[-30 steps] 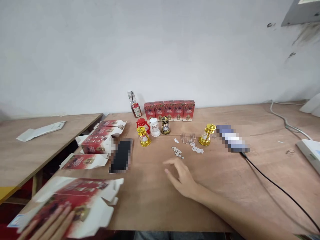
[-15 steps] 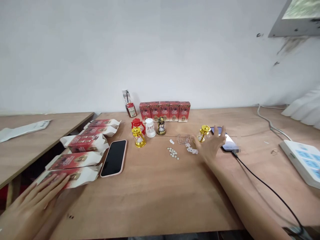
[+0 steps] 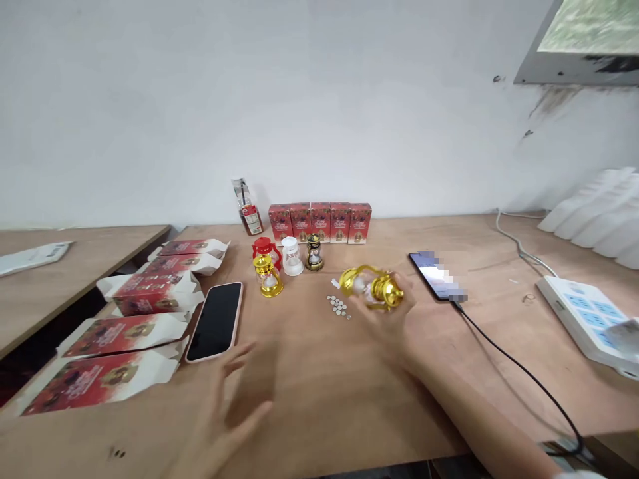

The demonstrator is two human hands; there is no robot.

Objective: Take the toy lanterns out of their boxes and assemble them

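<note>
My right hand (image 3: pixel 392 322) grips a small gold lantern (image 3: pixel 370 288), tipped on its side just above the wooden table (image 3: pixel 319 392). Beside it lies a cluster of several small button cells (image 3: pixel 338 306). My left hand (image 3: pixel 234 406) hovers open and motion-blurred over the table's near middle, holding nothing. Further back stand a gold lantern (image 3: pixel 267 277), a red lantern (image 3: pixel 263 250), a white lantern (image 3: pixel 291 256) and a dark lantern (image 3: pixel 314 253). A row of several red boxes (image 3: pixel 320 222) stands by the wall.
Several flat red cartons (image 3: pixel 124 326) lie along the left edge, next to a black phone (image 3: pixel 215 321). A second phone (image 3: pixel 435 276) with a black cable (image 3: pixel 519 369) lies to the right. A white power strip (image 3: pixel 584 319) sits far right. A small bottle (image 3: pixel 247 206) leans near the wall.
My right hand picked the gold lantern up from the table and drew it nearer, tipped sideways. My left hand left the cartons and moved right over the table's middle.
</note>
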